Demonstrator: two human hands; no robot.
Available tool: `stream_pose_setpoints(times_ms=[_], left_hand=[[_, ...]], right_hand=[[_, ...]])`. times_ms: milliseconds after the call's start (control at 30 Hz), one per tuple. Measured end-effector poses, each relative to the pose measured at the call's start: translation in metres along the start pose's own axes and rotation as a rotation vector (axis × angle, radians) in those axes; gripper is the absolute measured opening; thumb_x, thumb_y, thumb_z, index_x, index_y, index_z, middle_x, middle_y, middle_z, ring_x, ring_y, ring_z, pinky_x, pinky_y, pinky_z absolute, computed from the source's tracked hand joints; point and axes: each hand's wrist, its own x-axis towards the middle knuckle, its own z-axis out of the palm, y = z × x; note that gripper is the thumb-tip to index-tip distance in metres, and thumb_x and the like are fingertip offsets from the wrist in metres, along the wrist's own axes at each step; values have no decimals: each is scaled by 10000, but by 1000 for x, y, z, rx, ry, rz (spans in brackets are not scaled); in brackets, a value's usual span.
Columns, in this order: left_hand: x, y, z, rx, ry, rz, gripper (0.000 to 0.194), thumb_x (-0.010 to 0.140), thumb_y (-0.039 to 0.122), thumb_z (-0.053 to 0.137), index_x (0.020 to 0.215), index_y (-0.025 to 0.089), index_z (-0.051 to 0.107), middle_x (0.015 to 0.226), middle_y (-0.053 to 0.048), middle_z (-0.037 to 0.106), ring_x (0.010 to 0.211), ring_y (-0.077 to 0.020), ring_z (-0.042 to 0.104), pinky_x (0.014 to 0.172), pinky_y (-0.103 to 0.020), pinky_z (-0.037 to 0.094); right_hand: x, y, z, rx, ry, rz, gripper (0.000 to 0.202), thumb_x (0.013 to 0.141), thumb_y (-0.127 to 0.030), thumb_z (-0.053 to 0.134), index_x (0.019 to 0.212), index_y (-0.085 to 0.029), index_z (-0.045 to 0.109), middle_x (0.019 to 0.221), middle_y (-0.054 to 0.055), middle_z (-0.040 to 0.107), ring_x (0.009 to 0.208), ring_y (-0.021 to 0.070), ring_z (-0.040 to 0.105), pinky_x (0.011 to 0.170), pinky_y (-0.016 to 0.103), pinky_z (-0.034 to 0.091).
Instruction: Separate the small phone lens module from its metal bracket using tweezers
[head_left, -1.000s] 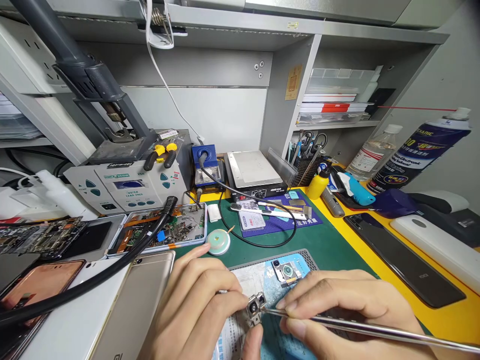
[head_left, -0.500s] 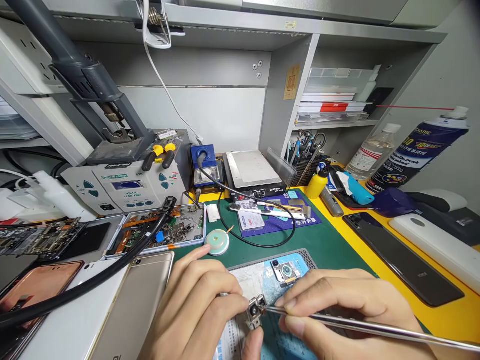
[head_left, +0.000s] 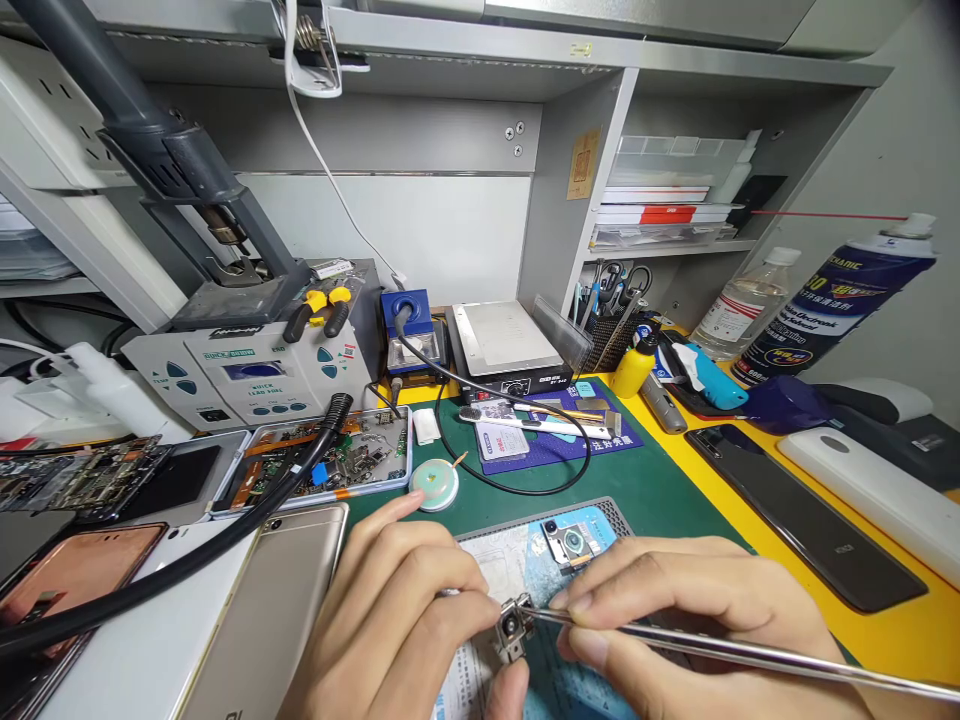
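My left hand pinches a small metal camera module between thumb and fingers, low in the middle of the view. My right hand grips long metal tweezers whose tips touch the module's top edge. Beneath the hands lies a blue work pad on a grey perforated plate, and on it rests a second camera module. The pad's near part is hidden by my hands.
A gold phone lies at left under a black hose. A parts tray, soldering station, hot plate, tool cup, spray can and black phone back surround the green mat.
The camera module has tilted slightly in my left fingers and the tweezer tips shifted a little against it. Both hands stay in place.
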Motion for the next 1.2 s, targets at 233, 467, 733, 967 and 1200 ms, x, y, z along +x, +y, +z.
stream_pose_setpoints(times_ms=[233,467,733,967,1200], left_hand=[[0,0,1,-11,3,-5,199,750,44,715,881,181,655,840,-12,636,885,-185,568,1070,-498,433],[-1,-1,0,0,-26,18,195,754,55,726,883,183,653,845,-14,634,890,-188,562,1073,-495,424],[-1,1,2,-11,-12,13,212,743,48,716,902,174,655,865,-29,637,903,-199,560,1055,-513,437],[-1,0,3,-16,-19,19,223,730,43,725,898,170,651,853,-26,635,890,-195,560,1055,-513,440],[1,1,3,14,-30,19,215,732,58,714,893,184,650,848,-17,639,876,-195,582,1067,-502,445]], right_hand=[[-2,-1,-1,-5,16,-17,258,681,34,812,747,-215,805,754,-23,856,679,104,811,711,67,616],[-1,0,1,0,-27,-7,238,698,19,808,763,-209,809,765,-10,855,679,122,812,692,98,634],[2,-2,1,-3,14,-44,276,658,53,805,754,-205,819,734,-7,855,643,117,814,673,75,622],[2,-6,3,5,41,-73,295,625,80,798,744,-189,820,716,7,856,636,128,819,691,73,626],[9,-11,7,-135,71,-53,39,733,-241,863,718,-249,827,704,52,848,620,219,824,585,194,682]])
